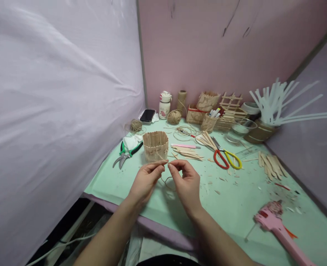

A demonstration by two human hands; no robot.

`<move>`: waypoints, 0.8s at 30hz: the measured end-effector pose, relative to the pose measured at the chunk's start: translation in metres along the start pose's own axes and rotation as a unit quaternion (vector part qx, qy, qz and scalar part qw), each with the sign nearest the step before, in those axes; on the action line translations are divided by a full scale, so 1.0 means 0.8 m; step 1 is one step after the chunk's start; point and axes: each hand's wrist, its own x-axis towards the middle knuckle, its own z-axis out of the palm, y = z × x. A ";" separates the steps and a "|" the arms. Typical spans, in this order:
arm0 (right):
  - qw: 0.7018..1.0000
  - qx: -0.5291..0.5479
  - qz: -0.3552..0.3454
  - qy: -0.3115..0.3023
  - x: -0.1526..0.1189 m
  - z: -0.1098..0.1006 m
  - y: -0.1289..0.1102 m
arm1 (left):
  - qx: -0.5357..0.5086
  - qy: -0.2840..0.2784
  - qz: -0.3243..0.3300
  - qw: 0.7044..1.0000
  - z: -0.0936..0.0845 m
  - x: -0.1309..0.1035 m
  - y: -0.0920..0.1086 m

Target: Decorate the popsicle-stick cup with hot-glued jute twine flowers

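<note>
Pinched between thumb and forefinger on both sides, the thin tan twine (pixel 164 180) is held by the left hand (pixel 148 179) and right hand (pixel 186 181), fingertips nearly meeting, with a loose loop hanging below. Just beyond them sits the small scalloped basket of pale wooden sticks (pixel 155 152), upright on the mint-green tabletop (pixel 230 195). Left of it are the green-and-black-handled metal pruning shears (pixel 127 154), blades apart, next to some crumpled white tissue (pixel 132 141). On the basket's other side there's a slim pink pen-shaped tool (pixel 185 146) by a pile of split wooden sticks (pixel 188 152), then scissors with one red and one yellow handle (pixel 226 157). Oh, and a pink glue gun (pixel 276 223) lies at the near right, well apart from the hands
</note>
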 end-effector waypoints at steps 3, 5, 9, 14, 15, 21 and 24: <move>1.000 -0.003 0.009 -0.015 -0.001 -0.002 0.003 | -0.070 -0.012 -0.039 0.997 0.000 0.011 0.000; 0.999 -0.008 0.020 -0.026 -0.002 -0.001 0.007 | -0.093 -0.017 -0.045 0.995 -0.003 0.014 0.000; 0.998 -0.015 0.040 -0.045 -0.004 0.001 0.019 | -0.102 0.003 -0.027 0.994 -0.012 0.021 -0.002; 0.986 0.059 0.116 -0.100 -0.001 -0.004 0.029 | -0.096 0.030 0.003 0.995 -0.022 0.030 -0.011; 0.980 0.079 0.141 -0.116 0.000 -0.005 0.030 | -0.091 0.034 0.008 0.995 -0.024 0.031 -0.014; 0.958 0.101 0.201 -0.178 0.004 -0.005 0.028 | -0.041 0.023 -0.001 0.999 -0.026 0.024 -0.019; 0.946 0.092 0.229 -0.211 0.004 -0.006 0.019 | -0.011 0.007 -0.011 1.000 -0.026 0.021 -0.008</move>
